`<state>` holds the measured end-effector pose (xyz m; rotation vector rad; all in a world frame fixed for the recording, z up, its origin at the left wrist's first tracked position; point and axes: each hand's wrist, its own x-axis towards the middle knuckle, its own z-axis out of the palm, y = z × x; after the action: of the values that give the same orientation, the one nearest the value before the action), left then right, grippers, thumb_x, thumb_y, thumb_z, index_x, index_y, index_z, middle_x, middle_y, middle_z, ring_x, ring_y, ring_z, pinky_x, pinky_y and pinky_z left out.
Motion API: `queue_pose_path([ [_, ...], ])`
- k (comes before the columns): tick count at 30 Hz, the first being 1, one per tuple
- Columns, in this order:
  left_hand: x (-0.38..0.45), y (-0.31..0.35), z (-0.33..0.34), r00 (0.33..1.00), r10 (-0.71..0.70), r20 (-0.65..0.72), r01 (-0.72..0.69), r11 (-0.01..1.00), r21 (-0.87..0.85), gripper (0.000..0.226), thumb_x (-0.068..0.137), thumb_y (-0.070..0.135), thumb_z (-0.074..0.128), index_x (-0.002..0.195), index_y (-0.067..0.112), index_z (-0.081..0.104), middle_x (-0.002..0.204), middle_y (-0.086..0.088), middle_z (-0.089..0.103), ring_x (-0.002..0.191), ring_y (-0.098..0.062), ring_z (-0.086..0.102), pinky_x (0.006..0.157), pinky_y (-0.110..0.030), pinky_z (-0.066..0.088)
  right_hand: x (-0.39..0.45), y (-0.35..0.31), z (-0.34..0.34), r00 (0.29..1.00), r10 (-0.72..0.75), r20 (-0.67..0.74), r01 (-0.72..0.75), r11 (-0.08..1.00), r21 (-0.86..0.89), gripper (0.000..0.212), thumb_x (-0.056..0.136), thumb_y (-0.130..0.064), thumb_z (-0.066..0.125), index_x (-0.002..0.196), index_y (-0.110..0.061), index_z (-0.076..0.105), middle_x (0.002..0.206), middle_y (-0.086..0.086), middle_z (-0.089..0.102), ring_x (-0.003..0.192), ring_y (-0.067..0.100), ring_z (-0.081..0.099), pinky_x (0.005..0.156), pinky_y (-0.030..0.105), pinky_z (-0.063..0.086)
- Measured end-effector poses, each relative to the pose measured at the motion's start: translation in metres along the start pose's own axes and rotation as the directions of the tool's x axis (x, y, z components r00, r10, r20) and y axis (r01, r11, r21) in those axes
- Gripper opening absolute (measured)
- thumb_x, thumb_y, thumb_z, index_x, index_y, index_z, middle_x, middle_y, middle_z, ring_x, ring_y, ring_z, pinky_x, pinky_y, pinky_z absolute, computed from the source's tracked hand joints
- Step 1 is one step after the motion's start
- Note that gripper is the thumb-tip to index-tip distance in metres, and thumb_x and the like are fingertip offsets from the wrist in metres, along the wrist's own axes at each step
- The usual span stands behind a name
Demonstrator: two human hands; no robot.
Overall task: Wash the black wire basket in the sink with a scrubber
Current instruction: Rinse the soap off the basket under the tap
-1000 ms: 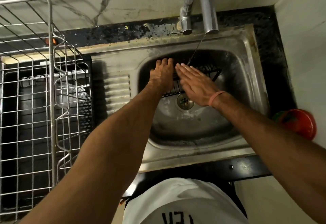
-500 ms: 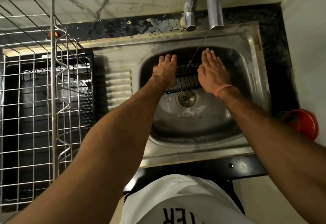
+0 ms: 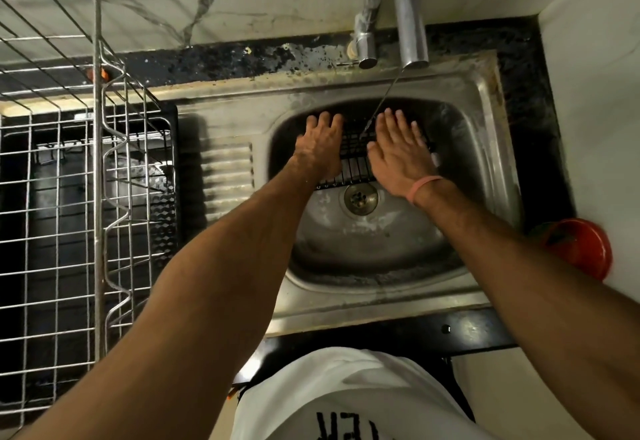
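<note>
Where the view begins, at the near edge, a white garment with dark lettering (image 3: 349, 401) fills the bottom centre, and two bare forearms reach forward over the near rim of the stainless steel sink (image 3: 346, 308). On the counter's left side stands a silver wire dish rack (image 3: 98, 176); at its right edge sits a red round container (image 3: 576, 245). The round metal drain (image 3: 359, 197) lies in the basin floor. Just beyond it, against the far wall of the basin, rests the black wire basket (image 3: 353, 159). The left hand (image 3: 320, 149) lies flat on the basket's left end, fingers straight and slightly spread. The right hand (image 3: 401, 152), a pink band at its wrist, lies flat on the right end, fingers straight and together. A thin stream of water (image 3: 381, 104) falls between them from the steel tap spout (image 3: 410, 14).
</note>
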<state>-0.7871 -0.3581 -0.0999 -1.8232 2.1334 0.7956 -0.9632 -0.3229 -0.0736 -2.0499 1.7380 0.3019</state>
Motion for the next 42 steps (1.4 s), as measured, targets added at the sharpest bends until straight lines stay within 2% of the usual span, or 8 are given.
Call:
queue_pose_path([
  [4,-0.002,-0.001,-0.005,1.000,0.013,0.026,-0.014,1.000,0.023,0.089,0.082,0.019,0.084,0.154,0.015,0.032,0.152,-0.012,0.037,0.142,-0.037,0.035,0.110,-0.055,0.050,-0.005,0.003,0.005,0.976,-0.214,0.031,0.214,0.977,0.008,0.063,0.113,-0.045,0.010,0.168,-0.016,-0.002,0.176,0.003,-0.011,0.161,0.014,-0.014,0.133,0.041,-0.005],
  [11,-0.012,-0.003,-0.018,0.995,0.065,-0.079,-0.072,0.994,-0.083,0.095,0.070,0.028,0.092,0.150,0.022,0.041,0.145,-0.008,0.052,0.133,-0.034,0.051,0.104,-0.056,0.053,-0.006,0.010,-0.003,0.995,0.101,0.012,-0.101,0.967,0.232,0.062,0.114,-0.048,0.009,0.169,-0.021,0.002,0.176,-0.006,-0.005,0.161,0.009,-0.008,0.131,0.036,-0.008],
  [17,-0.027,-0.003,-0.049,0.938,0.076,-0.339,-0.131,0.981,-0.143,0.065,0.072,0.041,0.086,0.132,0.032,0.061,0.136,-0.003,0.059,0.123,-0.028,0.060,0.103,-0.063,0.052,-0.012,-0.002,-0.016,0.979,0.201,0.043,-0.157,0.599,0.786,0.068,0.104,-0.072,0.028,0.160,-0.035,0.044,0.170,-0.005,0.033,0.159,0.016,0.025,0.132,0.050,0.015],
  [22,-0.022,0.042,-0.077,0.954,0.062,-0.293,-0.064,0.998,0.004,0.047,0.086,0.042,0.079,0.128,0.028,0.064,0.134,-0.006,0.060,0.127,-0.031,0.058,0.110,-0.069,0.044,-0.017,-0.013,-0.026,0.992,0.129,-0.010,-0.049,0.447,0.893,0.054,0.110,-0.061,0.033,0.154,-0.036,0.052,0.158,-0.007,0.052,0.147,0.013,0.044,0.126,0.046,0.030],
  [28,-0.009,0.086,-0.081,0.968,0.097,-0.231,-0.102,0.995,-0.013,0.073,0.086,0.034,0.080,0.149,0.022,0.046,0.146,-0.008,0.054,0.140,-0.033,0.048,0.117,-0.064,0.039,-0.027,0.014,-0.037,0.976,0.098,-0.192,0.112,0.529,0.841,0.048,0.111,-0.021,0.036,0.156,-0.028,0.050,0.146,-0.014,0.059,0.134,-0.006,0.053,0.112,0.019,0.043],
  [31,-0.005,0.088,-0.085,0.940,0.228,-0.253,-0.283,0.936,-0.209,0.064,0.083,0.019,0.083,0.141,0.023,0.056,0.139,-0.006,0.056,0.129,-0.025,0.053,0.113,-0.045,0.049,-0.025,0.034,-0.027,0.979,0.055,-0.198,0.099,0.716,0.691,0.055,0.104,-0.012,0.048,0.158,-0.024,0.046,0.150,-0.006,0.059,0.135,0.007,0.055,0.116,0.025,0.043],
  [34,-0.005,0.080,-0.090,0.930,0.275,-0.244,-0.353,0.853,-0.384,0.059,0.085,0.008,0.081,0.139,0.022,0.061,0.133,0.000,0.058,0.124,-0.018,0.059,0.102,-0.026,0.054,-0.028,0.047,-0.014,0.955,0.068,-0.290,0.076,0.886,0.458,0.067,0.102,0.000,0.052,0.164,-0.017,0.034,0.157,0.005,0.051,0.133,0.015,0.051,0.102,-0.004,0.026],
  [42,-0.020,0.042,-0.058,0.944,0.223,-0.242,-0.272,0.943,-0.192,0.095,0.087,0.016,0.072,0.164,0.040,0.022,0.160,-0.008,0.037,0.145,-0.042,0.044,0.107,-0.073,0.048,-0.019,0.033,-0.015,0.947,0.246,-0.208,-0.096,0.833,0.545,0.077,0.107,-0.003,0.045,0.162,-0.054,0.025,0.125,0.005,0.069,0.105,0.027,0.069,0.091,0.035,0.059],
])
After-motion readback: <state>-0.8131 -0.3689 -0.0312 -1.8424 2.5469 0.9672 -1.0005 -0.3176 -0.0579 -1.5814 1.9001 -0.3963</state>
